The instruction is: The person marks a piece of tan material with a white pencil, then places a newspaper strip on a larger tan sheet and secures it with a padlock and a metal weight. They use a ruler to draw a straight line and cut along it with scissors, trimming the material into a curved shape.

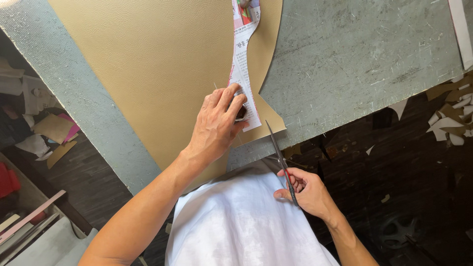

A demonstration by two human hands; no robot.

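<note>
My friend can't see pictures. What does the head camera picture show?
A person's left hand presses a small dark weight and a newspaper pattern onto tan leather on a scratched grey table. Their right hand holds scissors at the leather's edge.

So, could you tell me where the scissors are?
The scissors are in the right hand, lower centre-right, blades pointing toward the tan sheet's edge.

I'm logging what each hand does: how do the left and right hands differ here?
The left hand presses flat on the newspaper pattern atop the tan sheet; the right hand grips scissors. The left hand is over the table, the right off its edge. Both are bare.
</note>
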